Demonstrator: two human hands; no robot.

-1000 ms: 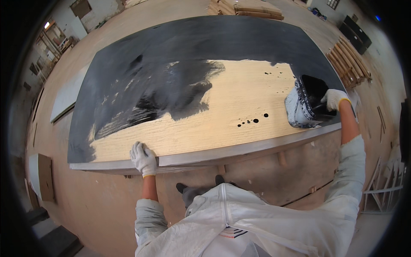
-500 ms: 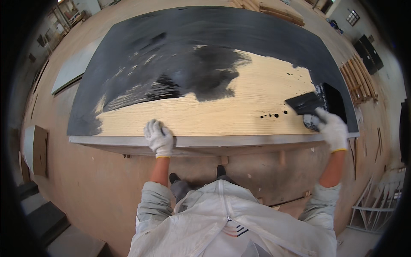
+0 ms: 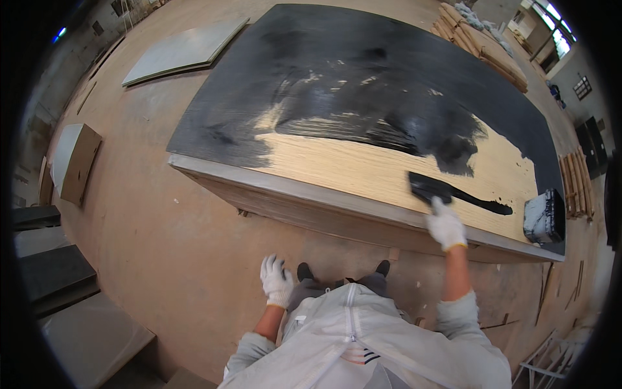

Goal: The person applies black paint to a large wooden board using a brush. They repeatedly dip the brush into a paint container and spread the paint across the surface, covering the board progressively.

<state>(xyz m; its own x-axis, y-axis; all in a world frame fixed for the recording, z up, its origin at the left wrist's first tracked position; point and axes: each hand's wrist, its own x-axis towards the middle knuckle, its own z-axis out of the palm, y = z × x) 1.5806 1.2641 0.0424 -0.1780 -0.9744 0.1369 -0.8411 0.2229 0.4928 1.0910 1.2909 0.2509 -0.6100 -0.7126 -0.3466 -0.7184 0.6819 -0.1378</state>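
My right hand point(image 3: 446, 228), in a white knit glove, is closed round the handle of a wide black paintbrush point(image 3: 427, 188). The brush rests on the bare, pale grained strip point(image 3: 337, 159) of a large panel point(image 3: 233, 97) on top of a stack. A wet black stroke point(image 3: 483, 201) trails from it to the right. Black paint, streaky in places, covers the panel's far and left parts. A paint-smeared tub point(image 3: 543, 217) stands at the panel's near right corner. My left hand point(image 3: 276, 281), also gloved, hangs off the near edge with loosely parted fingers and nothing in it.
A pale flat panel point(image 3: 188, 52) lies on the floor beyond the stack's left end. Further left are a box-shaped block point(image 3: 78, 162) and dark slabs point(image 3: 55, 275). Wrapped bundles point(image 3: 479, 42) lie behind, brown rolls point(image 3: 575, 185) at right, and a metal frame point(image 3: 547, 363) stands lower right.
My right hand has swept the brush leftward from beside the tub, leaving a black stroke over the paint drops. My left hand has left the panel's edge. The view has shifted left.
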